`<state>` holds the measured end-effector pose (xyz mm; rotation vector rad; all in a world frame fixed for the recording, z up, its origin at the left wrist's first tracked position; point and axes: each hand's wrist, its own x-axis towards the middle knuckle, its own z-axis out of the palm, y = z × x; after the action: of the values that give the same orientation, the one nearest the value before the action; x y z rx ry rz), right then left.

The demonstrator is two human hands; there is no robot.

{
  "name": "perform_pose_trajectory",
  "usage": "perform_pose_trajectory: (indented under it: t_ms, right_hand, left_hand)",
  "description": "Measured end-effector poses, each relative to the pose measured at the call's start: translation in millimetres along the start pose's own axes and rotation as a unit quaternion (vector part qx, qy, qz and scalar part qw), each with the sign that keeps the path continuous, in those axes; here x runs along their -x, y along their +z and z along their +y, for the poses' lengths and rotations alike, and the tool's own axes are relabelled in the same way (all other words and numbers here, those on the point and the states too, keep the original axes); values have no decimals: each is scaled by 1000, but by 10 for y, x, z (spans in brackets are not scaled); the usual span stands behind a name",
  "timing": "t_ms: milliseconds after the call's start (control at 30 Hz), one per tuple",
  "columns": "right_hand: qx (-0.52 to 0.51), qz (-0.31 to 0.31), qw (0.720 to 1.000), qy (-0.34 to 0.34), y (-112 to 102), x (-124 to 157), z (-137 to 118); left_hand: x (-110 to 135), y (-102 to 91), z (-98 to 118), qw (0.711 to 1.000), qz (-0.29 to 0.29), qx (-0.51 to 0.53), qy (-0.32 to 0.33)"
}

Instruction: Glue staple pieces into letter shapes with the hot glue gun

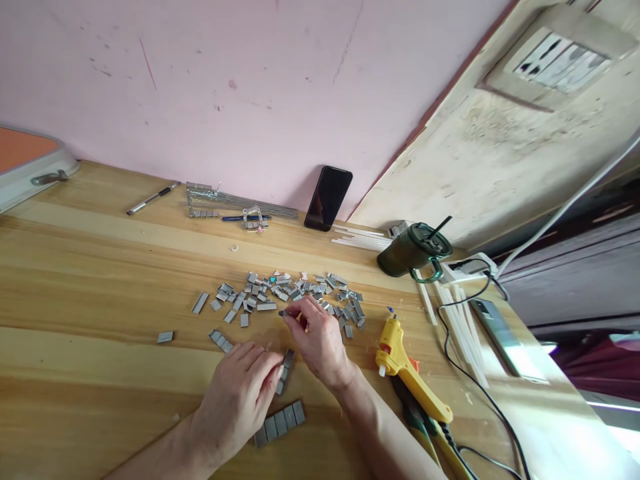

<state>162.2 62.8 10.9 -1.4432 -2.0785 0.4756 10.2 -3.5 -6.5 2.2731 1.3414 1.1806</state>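
My left hand (pixel 243 390) is closed, its thumb and fingertips gripping a short row of grey metal pieces (pixel 285 373) above the wooden table. Between the thumb and forefinger of my right hand (pixel 320 340) is a small grey metal piece (pixel 283 313), pinched at the near edge of a pile of similar pieces (pixel 300 290). A longer joined row of grey pieces (pixel 281 423) lies just below my left hand. Another short row (pixel 220 340) rests to the left, partly beside my knuckles. Single pieces (pixel 165 337) lie farther left.
A yellow glue gun (pixel 407 370) lies right of my right forearm, its cord near black cables. Beyond are a dark green mug (pixel 415 250), white sticks (pixel 463 327) and a phone (pixel 505 340). Against the wall leans another phone (pixel 329 198), near metal rods (pixel 260 203) and a pen (pixel 153 198).
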Motion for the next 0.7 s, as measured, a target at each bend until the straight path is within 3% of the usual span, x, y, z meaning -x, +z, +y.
perform_pose_trajectory:
  t_ms: [167, 300, 500, 567, 700]
  right_hand:
    - [-99, 20, 993, -59, -72, 197, -179]
    - [-147, 34, 985, -81, -120, 303, -287]
    - [-255, -3, 967, -19, -160, 401, -350]
    - [-339, -12, 940, 48, -142, 433, -362]
    - [-505, -32, 838, 202, -102, 455, -364]
  left_hand:
    - [-21, -44, 29, 993, 35, 60, -100]
    - [-21, -52, 27, 983, 53, 99, -142]
    - [17, -46, -8, 979, 52, 145, -132]
    - [30, -50, -4, 979, 49, 155, -122]
    - [40, -67, 13, 982, 55, 148, -107]
